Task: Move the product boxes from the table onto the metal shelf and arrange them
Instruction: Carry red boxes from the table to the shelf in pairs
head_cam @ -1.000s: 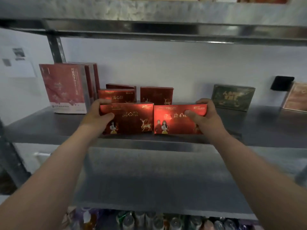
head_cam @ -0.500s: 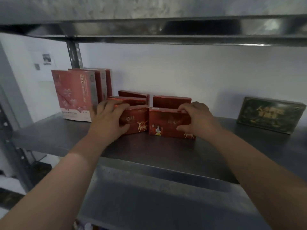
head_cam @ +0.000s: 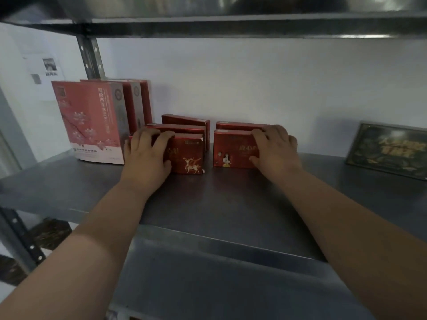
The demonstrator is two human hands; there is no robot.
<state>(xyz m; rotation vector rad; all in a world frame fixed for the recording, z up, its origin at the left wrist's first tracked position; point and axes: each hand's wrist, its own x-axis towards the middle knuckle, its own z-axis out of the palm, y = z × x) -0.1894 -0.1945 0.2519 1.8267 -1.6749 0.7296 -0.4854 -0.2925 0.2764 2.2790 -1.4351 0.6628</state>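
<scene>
Left hand (head_cam: 147, 155): forearm stretched forward over the shelf edge, palm against the front left part of the red deer-print box (head_cam: 188, 155); fingers slightly spread and hooked over its top edge, thumb pressed on the front face.
Right hand (head_cam: 276, 150): forearm extended likewise, knuckles up; fingers close together, curled over the top right corner of the red figure-print box (head_cam: 232, 151), thumb low on the front face.
Position of both held boxes: upright on the metal shelf (head_cam: 69, 190), side by side with a narrow gap between, fronts toward the camera.
Rear red boxes (head_cam: 184, 121): three visible, upright just behind the held pair.
Tall pink boxes (head_cam: 90, 121): upright at the left end of the row.
Dark green box (head_cam: 388, 150): well apart at right, near the wall.
</scene>
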